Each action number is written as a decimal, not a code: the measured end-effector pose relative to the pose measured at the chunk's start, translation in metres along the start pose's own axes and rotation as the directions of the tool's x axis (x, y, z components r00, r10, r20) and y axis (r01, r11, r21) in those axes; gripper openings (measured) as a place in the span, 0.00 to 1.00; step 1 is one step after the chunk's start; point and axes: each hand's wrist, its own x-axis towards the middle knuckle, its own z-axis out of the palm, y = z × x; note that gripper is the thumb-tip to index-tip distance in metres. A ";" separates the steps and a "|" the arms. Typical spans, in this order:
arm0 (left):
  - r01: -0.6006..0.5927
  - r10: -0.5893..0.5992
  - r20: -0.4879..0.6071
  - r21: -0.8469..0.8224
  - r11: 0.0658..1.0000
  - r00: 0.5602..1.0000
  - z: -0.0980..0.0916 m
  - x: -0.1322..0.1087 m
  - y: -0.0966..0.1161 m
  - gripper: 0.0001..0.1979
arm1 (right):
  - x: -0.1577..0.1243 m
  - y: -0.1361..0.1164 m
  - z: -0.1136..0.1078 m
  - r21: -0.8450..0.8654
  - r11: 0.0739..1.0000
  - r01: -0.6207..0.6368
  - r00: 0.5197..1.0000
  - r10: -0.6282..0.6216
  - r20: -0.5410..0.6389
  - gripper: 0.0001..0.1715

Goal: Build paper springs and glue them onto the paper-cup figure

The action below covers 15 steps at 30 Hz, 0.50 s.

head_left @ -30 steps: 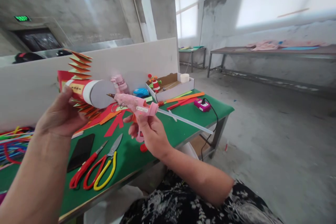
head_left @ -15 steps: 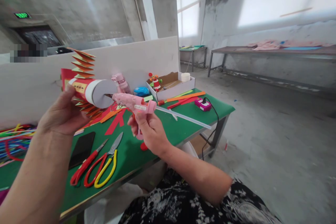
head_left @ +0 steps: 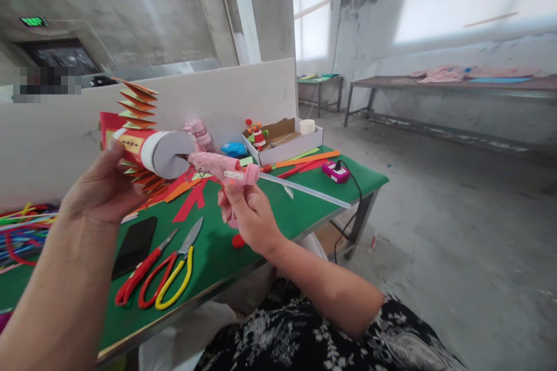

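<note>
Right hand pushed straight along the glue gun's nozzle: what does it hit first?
The white end of the paper tube held by the left hand; the glue gun nozzle looks almost touching it.

A pink glue gun [head_left: 221, 169] has its nozzle at the white end of a red paper tube [head_left: 143, 148].

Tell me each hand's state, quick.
Left hand: closed on the paper roll.
Right hand: closed on the glue gun.
</note>
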 end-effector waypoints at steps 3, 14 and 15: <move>0.001 -0.001 0.023 -0.002 1.000 1.000 -0.001 0.000 0.000 0.32 | 0.001 -0.001 0.001 0.010 1.000 0.003 1.000 -0.003 -0.002 0.28; -0.021 0.021 0.064 -0.009 1.000 0.998 -0.008 0.003 -0.003 0.29 | -0.001 0.003 -0.003 0.019 1.000 -0.001 1.000 0.001 0.005 0.27; -0.019 0.020 0.069 -0.015 1.000 0.997 -0.007 0.002 -0.003 0.27 | -0.001 0.003 -0.002 0.021 1.000 0.000 1.000 -0.001 0.013 0.27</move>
